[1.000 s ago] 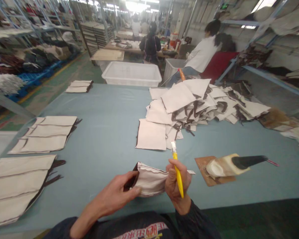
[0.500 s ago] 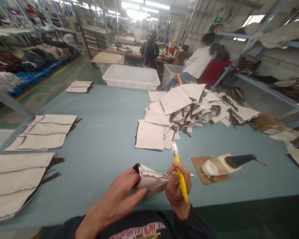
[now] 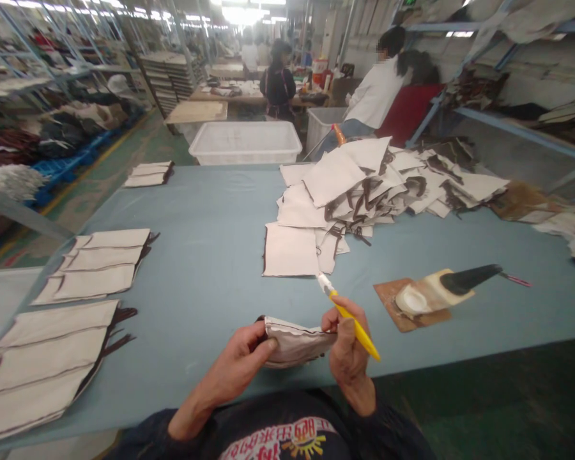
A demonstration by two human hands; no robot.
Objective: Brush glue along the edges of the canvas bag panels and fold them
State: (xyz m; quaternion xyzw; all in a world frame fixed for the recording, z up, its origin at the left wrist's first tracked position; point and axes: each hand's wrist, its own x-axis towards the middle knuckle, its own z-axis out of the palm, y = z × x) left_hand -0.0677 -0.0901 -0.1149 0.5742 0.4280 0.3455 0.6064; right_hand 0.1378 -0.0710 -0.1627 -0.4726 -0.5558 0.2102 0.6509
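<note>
A pale fabric piece (image 3: 297, 345) with a dark edge is held above the front of the blue-green table (image 3: 206, 255). My left hand (image 3: 242, 358) pinches its left end between thumb and fingers. At the right end, my right hand (image 3: 349, 345) grips the cloth and also a yellow-handled brush (image 3: 359, 329), whose white-coated bristles point up and left. Beyond the hands lies a flat pale square (image 3: 291, 250), beside a large heap of similar pieces (image 3: 335, 176). To the right, a container of white paste (image 3: 414, 301) rests on a brown board (image 3: 388, 292).
Overlapping rows of pale pieces (image 3: 52, 358) lie along the left side, with another group (image 3: 105, 255) behind and a small stack (image 3: 148, 174) at the far left. A white bin (image 3: 244, 144) stands past the far edge. Two people (image 3: 278, 83) are further back.
My left fingers have closed more tightly on the fabric's left end. The brush has tilted further left at its tip. The camera view has shifted slightly.
</note>
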